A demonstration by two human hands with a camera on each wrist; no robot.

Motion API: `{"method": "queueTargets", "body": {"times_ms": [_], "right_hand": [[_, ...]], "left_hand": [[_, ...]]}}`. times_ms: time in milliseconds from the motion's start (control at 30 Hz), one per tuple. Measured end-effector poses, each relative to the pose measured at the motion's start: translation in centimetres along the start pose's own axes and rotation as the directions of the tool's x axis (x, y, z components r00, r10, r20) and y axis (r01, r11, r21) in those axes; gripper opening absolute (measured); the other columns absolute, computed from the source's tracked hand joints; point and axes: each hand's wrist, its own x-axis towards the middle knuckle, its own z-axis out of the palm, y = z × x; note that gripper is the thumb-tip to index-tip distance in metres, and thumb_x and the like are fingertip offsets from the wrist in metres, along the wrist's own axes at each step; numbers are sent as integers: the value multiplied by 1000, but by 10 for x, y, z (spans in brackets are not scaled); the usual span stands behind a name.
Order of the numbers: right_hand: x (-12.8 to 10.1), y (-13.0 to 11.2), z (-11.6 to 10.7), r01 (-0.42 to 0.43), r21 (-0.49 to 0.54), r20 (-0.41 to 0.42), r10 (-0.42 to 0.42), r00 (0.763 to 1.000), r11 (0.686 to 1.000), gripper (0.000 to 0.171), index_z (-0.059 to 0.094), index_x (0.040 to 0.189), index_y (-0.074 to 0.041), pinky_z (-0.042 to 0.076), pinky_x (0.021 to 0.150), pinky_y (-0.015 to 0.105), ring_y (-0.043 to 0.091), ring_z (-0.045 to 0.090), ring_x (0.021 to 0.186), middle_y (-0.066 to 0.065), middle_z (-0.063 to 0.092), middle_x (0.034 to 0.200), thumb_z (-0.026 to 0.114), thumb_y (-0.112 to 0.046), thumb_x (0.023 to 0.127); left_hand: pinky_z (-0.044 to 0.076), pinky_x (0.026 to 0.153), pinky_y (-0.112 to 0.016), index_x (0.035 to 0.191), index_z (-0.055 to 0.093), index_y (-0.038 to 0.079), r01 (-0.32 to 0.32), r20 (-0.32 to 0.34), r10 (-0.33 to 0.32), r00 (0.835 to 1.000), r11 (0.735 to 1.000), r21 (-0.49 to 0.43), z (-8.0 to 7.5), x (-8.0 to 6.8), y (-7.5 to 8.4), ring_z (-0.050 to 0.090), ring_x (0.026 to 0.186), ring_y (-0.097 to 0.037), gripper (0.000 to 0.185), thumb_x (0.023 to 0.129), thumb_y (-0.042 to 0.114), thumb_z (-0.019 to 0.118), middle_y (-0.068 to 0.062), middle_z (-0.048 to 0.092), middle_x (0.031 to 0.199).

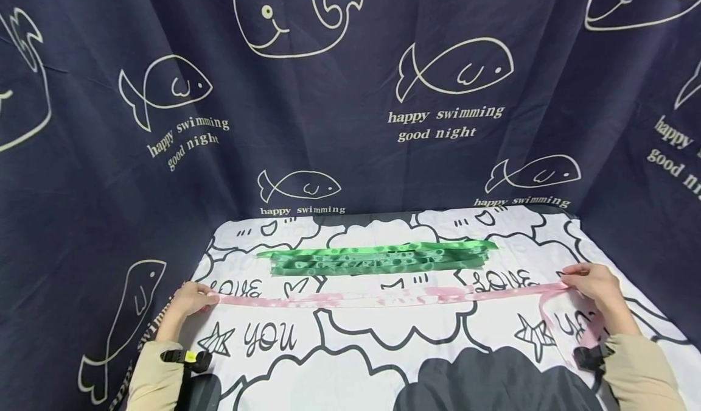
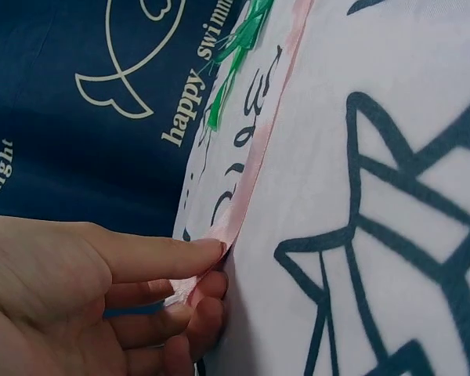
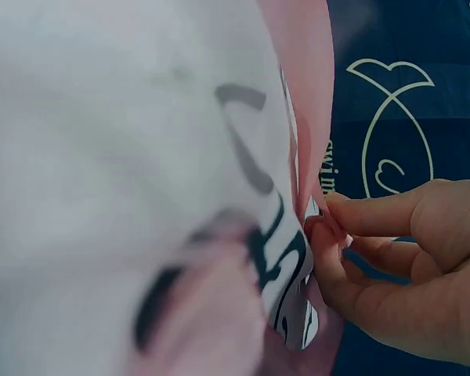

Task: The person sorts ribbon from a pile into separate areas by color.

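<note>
A long pink ribbon (image 1: 350,301) stretches nearly straight across the white patterned cloth between both hands. My left hand (image 1: 193,299) pinches its left end between thumb and fingers, as the left wrist view shows with the ribbon (image 2: 254,160) running away from the fingertips. At the other side my right hand (image 1: 594,284) pinches the ribbon between thumb and forefinger. From there a loose length of pink ribbon (image 1: 591,332) hangs and curls down beside the right wrist. Farther back, several green ribbons (image 1: 378,259) lie flat side by side.
The table is covered by a white cloth (image 1: 306,380) with black cloud, star and letter drawings. Dark blue curtains (image 1: 350,149) with fish and whale outlines rise behind it and on both sides. Each wrist wears a dark camera strap (image 1: 181,357).
</note>
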Motion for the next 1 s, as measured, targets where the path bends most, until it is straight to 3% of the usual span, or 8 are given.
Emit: {"method": "queueTargets", "body": {"times_ms": [167, 267, 367, 467, 567, 733, 833, 1000], "right_hand": [[1, 3, -3, 46, -22, -57, -47, 997, 999, 37, 60, 108, 15, 39, 52, 23, 3, 49, 58, 11, 69, 74, 64, -12, 84], [1, 4, -4, 56, -37, -104, -60, 993, 998, 35, 61, 107, 14, 37, 58, 24, 5, 50, 62, 17, 70, 77, 64, -12, 84], [0, 4, -3, 61, -43, -153, -67, 986, 997, 34, 63, 106, 13, 35, 68, 34, 22, 57, 68, 23, 70, 81, 61, -15, 86], [-3, 4, -4, 66, -24, -191, -69, 979, 998, 34, 62, 106, 14, 32, 77, 47, 44, 57, 87, 30, 68, 90, 58, -16, 89], [-4, 6, -6, 69, -15, -209, -71, 975, 997, 34, 61, 107, 14, 30, 85, 55, 52, 51, 98, 34, 65, 100, 56, -15, 91], [-7, 9, -12, 44, -40, -221, -52, 974, 998, 31, 63, 107, 12, 33, 75, 43, 45, 55, 92, 34, 64, 106, 60, -12, 87], [-9, 10, -15, 23, -43, -219, -31, 975, 999, 34, 62, 109, 12, 32, 75, 43, 48, 53, 96, 34, 64, 105, 64, -12, 84], [-11, 16, -18, 30, -90, -187, -47, 981, 995, 41, 57, 112, 15, 28, 89, 58, 54, 48, 101, 40, 57, 112, 65, -14, 84]], "left_hand": [[38, 56, -27, 82, 67, -5, -9, -24, 10, 1000, 999, 54, -4, -1, 0, 52, 55, -14, 19, 80, 14, 69, 3, 58, 52], [37, 57, -27, 81, 67, -4, -7, -24, 8, 1000, 998, 59, -5, -2, -1, 51, 56, -13, 19, 81, 14, 68, 3, 58, 53], [37, 56, -27, 80, 66, -4, 6, -27, -4, 1000, 998, 57, -4, -4, -1, 52, 56, -13, 19, 83, 14, 66, 2, 59, 55], [37, 56, -28, 80, 66, -3, 12, -40, -9, 999, 997, 78, -5, -7, 1, 54, 58, -16, 19, 84, 16, 63, -2, 60, 59], [40, 58, -34, 84, 65, -4, 25, -61, -18, 998, 993, 112, -9, -12, 6, 56, 67, -25, 22, 84, 17, 59, -12, 64, 71], [41, 59, -40, 92, 65, -4, 68, -76, -57, 996, 987, 145, -16, -18, 20, 55, 73, -31, 26, 87, 19, 54, -23, 63, 89], [42, 58, -40, 94, 65, -5, 46, -79, -33, 996, 985, 167, -18, -22, 31, 55, 72, -32, 27, 89, 19, 52, -27, 63, 93], [44, 58, -41, 92, 66, -3, -95, -88, 113, 990, 977, 192, -13, -26, 44, 58, 71, -30, 25, 90, 19, 54, -23, 66, 88]]}}
